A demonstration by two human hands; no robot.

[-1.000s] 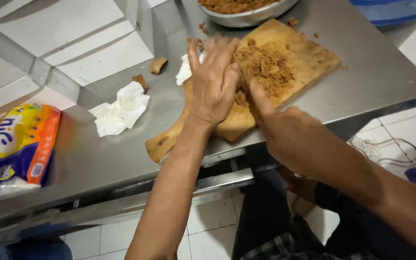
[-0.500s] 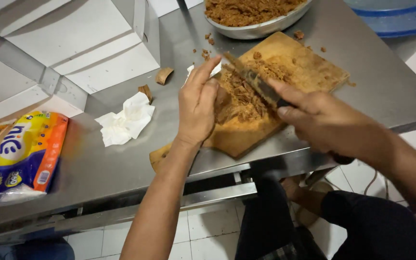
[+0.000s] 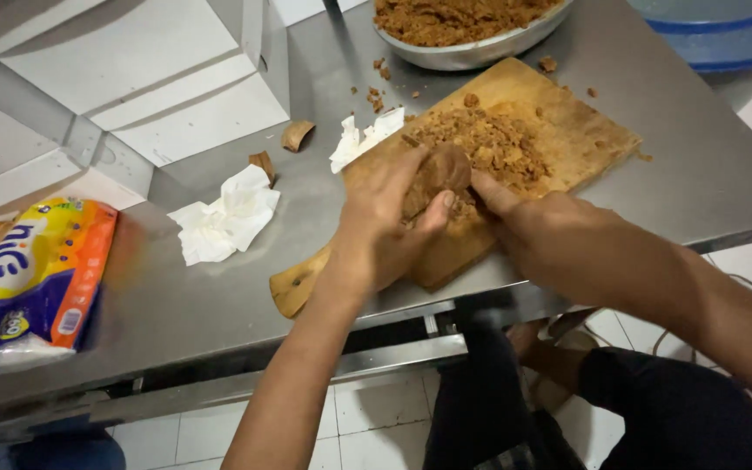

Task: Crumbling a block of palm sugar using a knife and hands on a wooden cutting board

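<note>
My left hand point(image 3: 380, 228) grips a brown lump point(image 3: 437, 171) and presses it onto a wooden cutting board point(image 3: 580, 130). My right hand point(image 3: 559, 239) is closed at the board's near edge, its thumb stretched forward against the lump. The knife it held a moment ago is hidden behind the hands. A pile of brown shavings point(image 3: 493, 144) lies on the board just behind the lump.
A metal bowl point(image 3: 480, 54) of brown crumbs stands behind the board on the steel table point(image 3: 176, 305). Crumpled tissues point(image 3: 222, 219) and two brown shell-like pieces point(image 3: 296, 135) lie to the left. A yellow tissue pack point(image 3: 41, 265) sits at the far left, a blue basin point(image 3: 724, 39) at the back right.
The knife blade, raised over the board half a second ago, has come down out of sight. My left hand has closed around the lump.
</note>
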